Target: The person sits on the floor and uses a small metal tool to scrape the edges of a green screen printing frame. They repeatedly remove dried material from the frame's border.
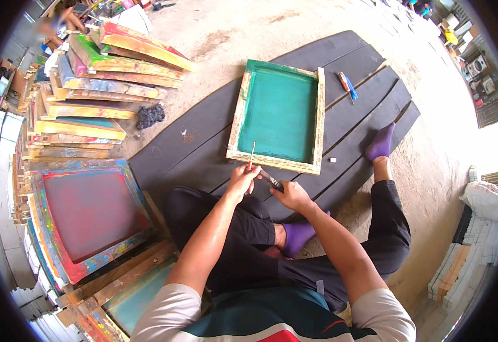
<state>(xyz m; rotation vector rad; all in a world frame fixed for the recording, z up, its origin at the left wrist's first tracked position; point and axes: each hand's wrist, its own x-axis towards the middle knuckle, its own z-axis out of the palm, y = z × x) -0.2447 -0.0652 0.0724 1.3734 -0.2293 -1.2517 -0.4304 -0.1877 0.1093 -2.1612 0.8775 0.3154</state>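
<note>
Currently: left hand (243,178) grips thin red-tipped stick (251,156) | right hand (290,195) grips dark tool (271,180) | green screen frame (278,115) at 12 o'clock, on dark boards (192,142).

Stacked paint-stained frames (98,74) (left), black rag (150,115).

1 green screen (280,111) on boards, 1 red screen (89,214), 2 pens (347,85), 2 purple socks (381,142), 1 black rag (150,115).

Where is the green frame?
The green frame lies flat on the black boards, just ahead of both hands, left of two pens.
</note>
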